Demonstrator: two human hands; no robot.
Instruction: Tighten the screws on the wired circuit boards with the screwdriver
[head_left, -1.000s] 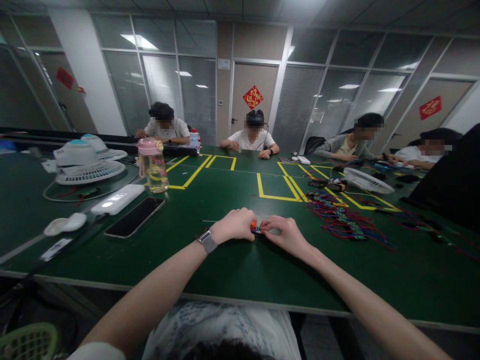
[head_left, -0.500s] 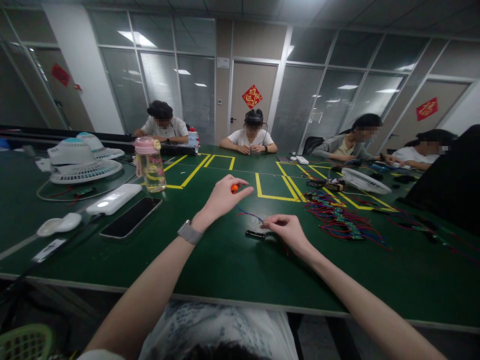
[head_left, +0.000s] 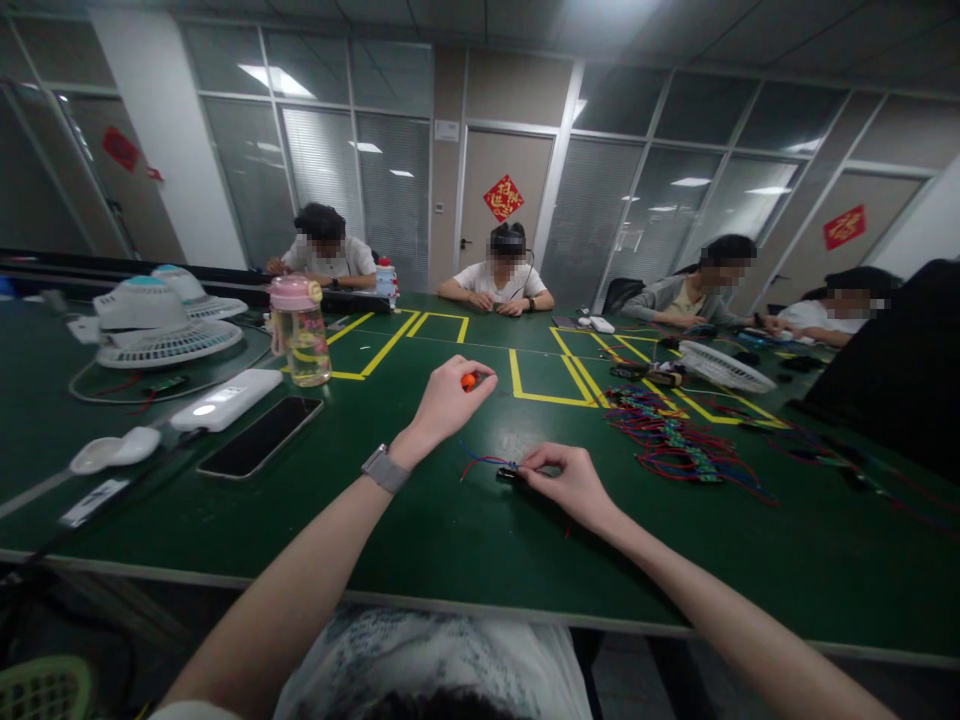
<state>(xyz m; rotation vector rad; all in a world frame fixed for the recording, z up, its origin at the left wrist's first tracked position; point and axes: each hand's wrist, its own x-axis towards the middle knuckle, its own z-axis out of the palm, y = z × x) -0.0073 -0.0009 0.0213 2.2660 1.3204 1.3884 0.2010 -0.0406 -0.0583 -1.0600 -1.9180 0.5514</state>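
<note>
Green table (head_left: 465, 540) lies bare between both hands and its near edge; left hand (head_left: 448, 398), raised mid-table, pinches a small orange piece (head_left: 468, 380); right hand (head_left: 566, 478) presses closed fingertips on a black part (head_left: 511, 474) with red-blue wires (head_left: 480, 461).

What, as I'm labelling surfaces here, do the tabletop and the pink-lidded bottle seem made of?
Tabletop: likely a green vinyl or rubber mat, semi-matte, with soft patches of glare. Bottle: apparently clear glossy plastic, its contents showing through, under an opaque pink lid.
</note>
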